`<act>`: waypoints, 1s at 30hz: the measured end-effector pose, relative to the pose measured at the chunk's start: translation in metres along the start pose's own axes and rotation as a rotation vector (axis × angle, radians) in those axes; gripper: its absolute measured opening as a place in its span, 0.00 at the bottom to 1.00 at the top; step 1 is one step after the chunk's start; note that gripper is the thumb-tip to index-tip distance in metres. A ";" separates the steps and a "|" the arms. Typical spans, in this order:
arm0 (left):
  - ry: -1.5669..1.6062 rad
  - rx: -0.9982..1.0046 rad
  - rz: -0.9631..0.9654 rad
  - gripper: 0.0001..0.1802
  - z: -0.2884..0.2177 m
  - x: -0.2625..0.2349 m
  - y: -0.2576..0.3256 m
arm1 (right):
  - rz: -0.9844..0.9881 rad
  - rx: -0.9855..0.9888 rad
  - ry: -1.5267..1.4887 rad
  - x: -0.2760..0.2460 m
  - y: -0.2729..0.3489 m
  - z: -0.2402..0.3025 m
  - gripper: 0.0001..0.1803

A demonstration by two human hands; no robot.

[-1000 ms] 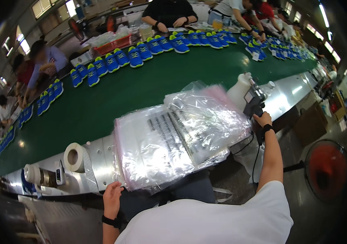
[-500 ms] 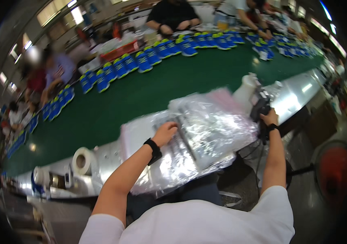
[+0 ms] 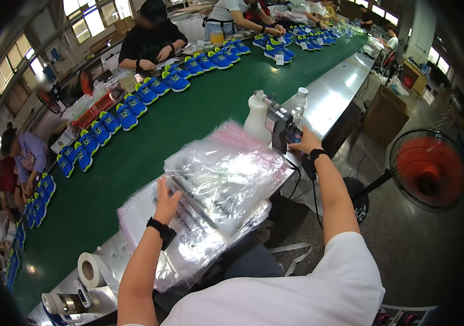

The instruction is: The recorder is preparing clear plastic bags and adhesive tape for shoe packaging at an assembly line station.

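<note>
My left hand [image 3: 168,200] lies on the clear plastic bags [image 3: 226,179], thumb and fingers apart, near the left edge of the upper stack. Dark print and a pinkish edge show on the bags. They overlap in two stacks across the metal table edge. On the right, my right hand [image 3: 306,141] grips a black device [image 3: 281,129] with a cable, fixed at the table's edge; part of its grip is hidden. Beside the device stand a white bottle [image 3: 256,117] and a clear bottle [image 3: 300,100].
Blue shoes with yellow-green collars [image 3: 127,115] line the far side of the green belt [image 3: 188,119]. Several people work across it. A label roll [image 3: 92,270] and a lidded jug [image 3: 63,304] stand at lower left. A red-centred fan [image 3: 427,169] stands at right, near a cardboard box [image 3: 384,115].
The view has swung to the right, bringing more floor and the fan into sight. My left hand's fingers have spread on the bags. My right hand stays at the black device.
</note>
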State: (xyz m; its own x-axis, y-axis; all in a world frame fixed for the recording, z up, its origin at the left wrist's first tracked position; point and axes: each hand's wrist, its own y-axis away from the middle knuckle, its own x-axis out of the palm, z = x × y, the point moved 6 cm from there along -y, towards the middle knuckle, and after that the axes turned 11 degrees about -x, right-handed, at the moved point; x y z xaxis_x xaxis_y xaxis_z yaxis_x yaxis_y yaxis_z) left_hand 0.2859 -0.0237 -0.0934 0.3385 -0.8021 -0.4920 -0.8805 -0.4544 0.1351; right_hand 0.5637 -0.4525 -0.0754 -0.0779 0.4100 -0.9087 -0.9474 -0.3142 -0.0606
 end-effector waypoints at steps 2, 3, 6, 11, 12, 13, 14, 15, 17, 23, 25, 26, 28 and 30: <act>0.040 -0.037 -0.029 0.38 0.005 -0.006 0.016 | 0.016 -0.036 0.026 0.003 0.000 0.001 0.54; 0.152 -0.110 0.002 0.37 0.000 -0.006 0.031 | -0.072 -0.079 0.026 0.002 0.002 -0.005 0.52; 0.391 -0.199 -0.024 0.33 -0.030 -0.018 0.108 | -0.068 -0.067 -0.024 0.007 0.005 -0.013 0.51; 0.463 -0.150 -0.401 0.23 0.033 -0.091 0.244 | -0.351 -0.163 -0.120 0.017 0.039 -0.059 0.40; 0.456 -0.215 -0.577 0.22 0.063 -0.111 0.281 | -0.407 -0.218 -0.071 0.018 0.050 -0.051 0.37; 0.520 -0.332 -0.762 0.21 0.093 -0.127 0.318 | -0.434 -0.222 -0.020 0.022 0.064 -0.045 0.31; 0.577 -0.455 -0.961 0.20 0.121 -0.139 0.361 | -0.378 -0.287 -0.087 0.023 0.077 -0.033 0.27; 0.654 -0.556 -1.110 0.19 0.146 -0.144 0.403 | -0.354 -0.314 -0.042 0.023 0.088 -0.025 0.26; 0.857 -0.660 -1.177 0.21 0.213 -0.149 0.436 | -0.288 -0.229 -0.367 0.014 0.115 -0.042 0.24; 0.528 -0.665 -0.801 0.30 0.261 -0.157 0.393 | -0.135 -0.511 -0.437 0.013 0.143 0.080 0.15; 0.673 -0.692 -0.544 0.24 0.264 -0.142 0.391 | -0.116 -0.630 -0.417 0.016 0.160 0.172 0.13; 0.661 -0.680 -0.461 0.20 0.259 -0.134 0.390 | -0.040 -0.751 -0.438 0.022 0.176 0.212 0.10; 0.365 -0.695 -0.427 0.15 0.248 -0.121 0.386 | 0.068 -0.893 -0.492 0.032 0.209 0.281 0.06; 0.374 -0.583 -0.442 0.14 0.216 -0.119 0.384 | 0.176 -0.869 -0.644 0.050 0.238 0.325 0.03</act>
State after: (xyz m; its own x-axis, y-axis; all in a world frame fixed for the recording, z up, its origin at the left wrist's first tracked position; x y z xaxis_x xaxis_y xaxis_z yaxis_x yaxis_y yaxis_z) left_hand -0.1644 -0.0193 -0.1684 0.7924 -0.5316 -0.2994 -0.3612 -0.8042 0.4720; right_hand 0.2333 -0.2286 -0.0015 -0.5780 0.5917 -0.5620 -0.3849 -0.8049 -0.4516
